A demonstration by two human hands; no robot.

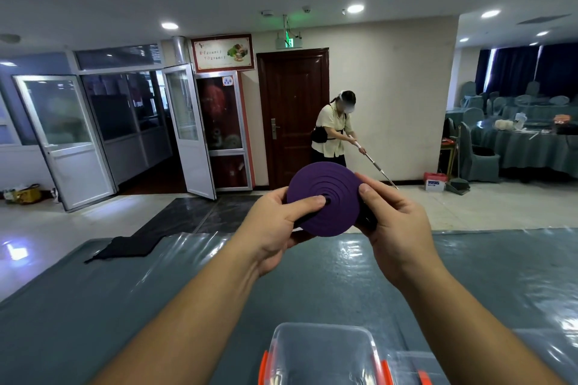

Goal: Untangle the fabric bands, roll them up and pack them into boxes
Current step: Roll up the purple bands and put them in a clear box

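Head view: purple rolled band (325, 197) held between left hand (275, 228) and right hand (397, 225), both grips pinching it.

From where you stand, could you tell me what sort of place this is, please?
Probably a restaurant or banquet hall: round tables with cloths and covered chairs stand on the right, and a person mops the tiled floor by a dark wooden door.

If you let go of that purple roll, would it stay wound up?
Probably not. The purple roll is a loose spiral of soft band, and both the left hand and right hand pinch it. Released, it would likely spring open and flop rather than roll away.
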